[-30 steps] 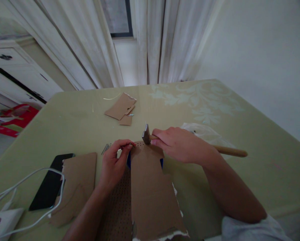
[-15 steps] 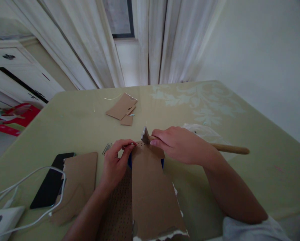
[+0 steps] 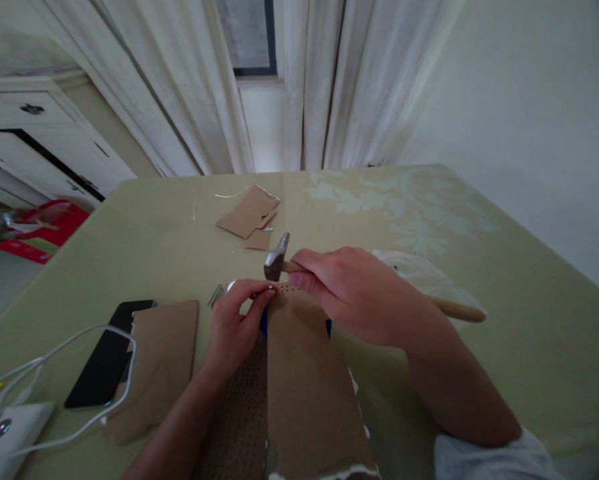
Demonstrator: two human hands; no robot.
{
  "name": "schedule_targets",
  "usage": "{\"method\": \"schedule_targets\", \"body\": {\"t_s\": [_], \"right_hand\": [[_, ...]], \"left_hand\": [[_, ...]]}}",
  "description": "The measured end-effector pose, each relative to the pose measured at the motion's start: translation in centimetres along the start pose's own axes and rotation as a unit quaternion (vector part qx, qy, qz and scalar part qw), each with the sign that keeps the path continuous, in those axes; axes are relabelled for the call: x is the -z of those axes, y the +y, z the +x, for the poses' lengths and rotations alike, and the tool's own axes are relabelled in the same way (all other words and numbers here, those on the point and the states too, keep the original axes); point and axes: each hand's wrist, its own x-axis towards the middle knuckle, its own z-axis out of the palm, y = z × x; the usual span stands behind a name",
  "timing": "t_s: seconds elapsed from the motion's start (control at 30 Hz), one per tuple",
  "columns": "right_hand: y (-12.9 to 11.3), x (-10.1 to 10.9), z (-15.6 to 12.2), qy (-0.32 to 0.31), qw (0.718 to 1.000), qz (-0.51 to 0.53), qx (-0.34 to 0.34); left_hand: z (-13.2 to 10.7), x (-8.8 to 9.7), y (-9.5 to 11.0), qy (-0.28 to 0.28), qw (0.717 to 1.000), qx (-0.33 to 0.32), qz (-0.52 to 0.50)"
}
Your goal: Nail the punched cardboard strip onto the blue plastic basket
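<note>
My right hand (image 3: 352, 287) is closed round the wooden handle of a small hammer (image 3: 276, 259), whose metal head is just above the far edge of a long cardboard strip (image 3: 309, 380). At that edge, my left hand (image 3: 239, 313) pinches a nail (image 3: 271, 287) between thumb and fingertips; only its small pale head shows. Rows of small holes run along the strip's far end. Beneath it, a blue object (image 3: 328, 327) peeks out on both sides. Several loose nails (image 3: 215, 295) lie just left of my left hand.
Torn cardboard pieces (image 3: 248, 212) lie farther back on the table (image 3: 479, 267). To the left are a black phone (image 3: 102, 360), a cardboard piece (image 3: 167, 360) partly over it, a white device (image 3: 17, 433) and a looped white cable (image 3: 89, 328). A clear plastic bag (image 3: 414, 270) sits behind my right hand.
The hammer head has moved left and tilted, now close to the nail in my left hand. My left hand keeps its pinch at the cardboard edge. The whole view has shifted slightly.
</note>
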Motion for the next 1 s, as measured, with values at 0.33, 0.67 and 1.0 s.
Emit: {"method": "schedule_targets", "body": {"t_s": [0.33,0.67,1.0], "right_hand": [[-0.46,0.16,-0.47,0.008,1.000,-0.008,-0.006],[-0.63,-0.30,-0.31,-0.004,1.000,-0.027,0.007],[-0.39,-0.35,0.07,-0.026,0.999,-0.031,0.009]], "left_hand": [[-0.01,-0.01,-0.03,-0.001,1.000,-0.007,0.008],[0.04,-0.14,-0.08,0.001,0.999,-0.033,-0.003],[0.13,-0.02,-0.16,-0.015,1.000,-0.021,-0.017]]}}
